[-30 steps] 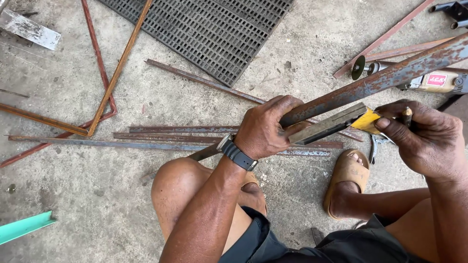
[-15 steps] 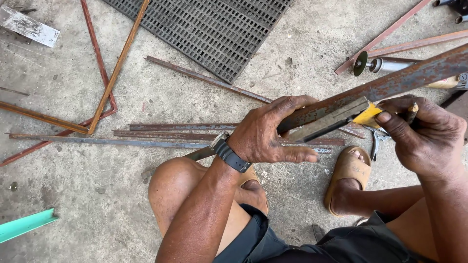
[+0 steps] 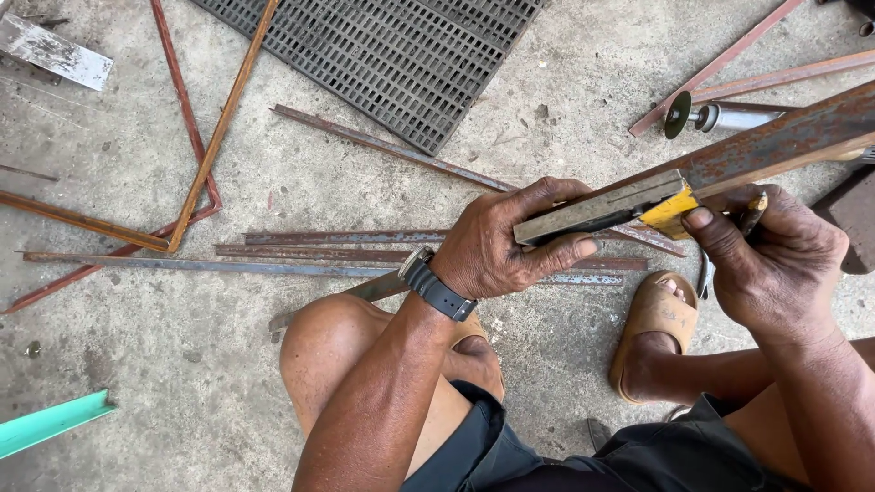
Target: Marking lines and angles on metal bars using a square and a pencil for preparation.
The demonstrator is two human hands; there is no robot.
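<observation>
A long rusty steel bar [image 3: 784, 137] runs from the upper right down toward the middle, held above the concrete floor. My left hand [image 3: 510, 241] grips a try square's grey metal blade [image 3: 592, 208] against the bar's lower end. The square's yellow stock [image 3: 668, 214] sits under the bar, pressed by the thumb of my right hand [image 3: 775, 264]. That right hand also pinches a short pencil-like marker [image 3: 755, 208] near the bar. A dark watch is on my left wrist.
Several rusty bars [image 3: 365, 239] lie on the floor below my hands, others at left [image 3: 219, 128]. A dark metal grating [image 3: 401, 55] lies at the top. An angle grinder [image 3: 720, 117] rests at upper right, a green strip [image 3: 50, 424] at lower left. My sandalled foot [image 3: 652, 319] is below.
The bar and square have shifted slightly up and right in view, and my left hand has slid along the square's blade. My right hand stays at the yellow stock.
</observation>
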